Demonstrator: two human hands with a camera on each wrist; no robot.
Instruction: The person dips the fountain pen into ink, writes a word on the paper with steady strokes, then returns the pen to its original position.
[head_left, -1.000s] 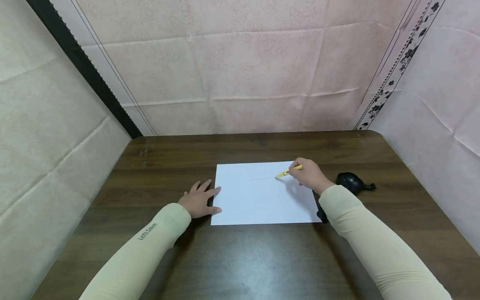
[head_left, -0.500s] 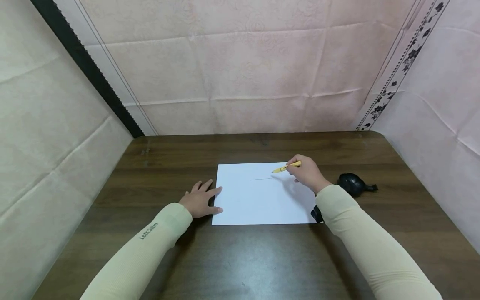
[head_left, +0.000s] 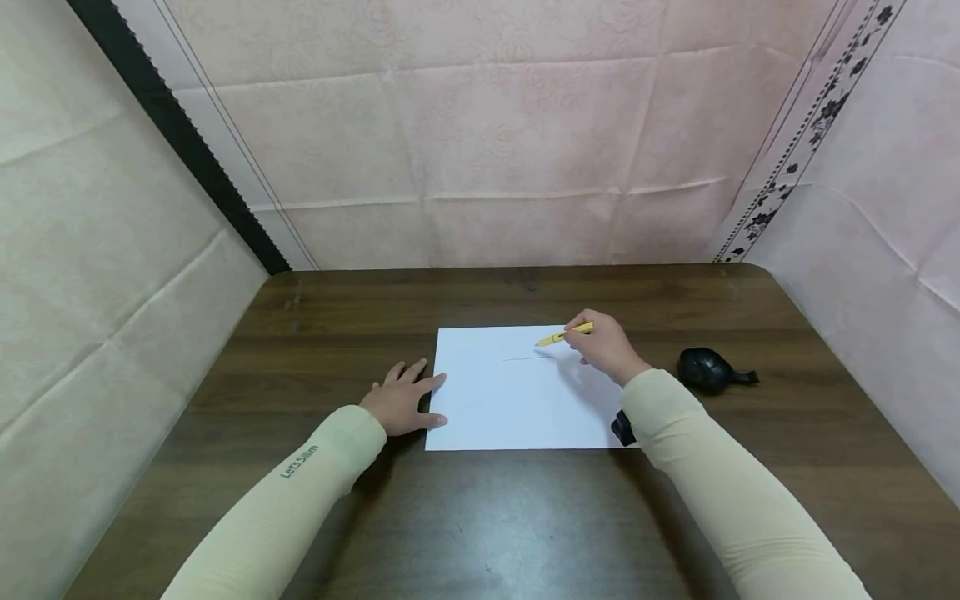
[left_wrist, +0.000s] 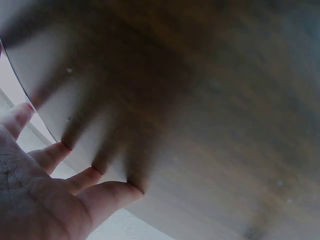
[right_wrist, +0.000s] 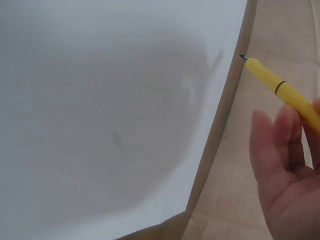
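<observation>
A white sheet of paper [head_left: 517, 400] lies on the brown table, with one thin dark line [head_left: 525, 358] across its upper part. My right hand [head_left: 606, 346] pinches a yellow fountain pen [head_left: 562, 335] over the upper right of the sheet. In the right wrist view the metal nib of the pen [right_wrist: 280, 87] shows, lifted off the paper. My left hand [head_left: 401, 404] rests with fingers spread at the sheet's left edge, thumb and index fingertip on the paper. In the left wrist view, the left hand's fingertips [left_wrist: 95, 171] press on the tabletop.
A rounded glossy black object with a short neck [head_left: 708, 371] sits on the table [head_left: 480, 517] right of the sheet. A small black device [head_left: 622, 427] hangs under my right wrist. Pale cloth walls [head_left: 517, 167] rise behind the table and at both sides.
The pen tip has left the right end of the line, lifted, and moved left with my right hand. My left hand stays in place on the paper's edge.
</observation>
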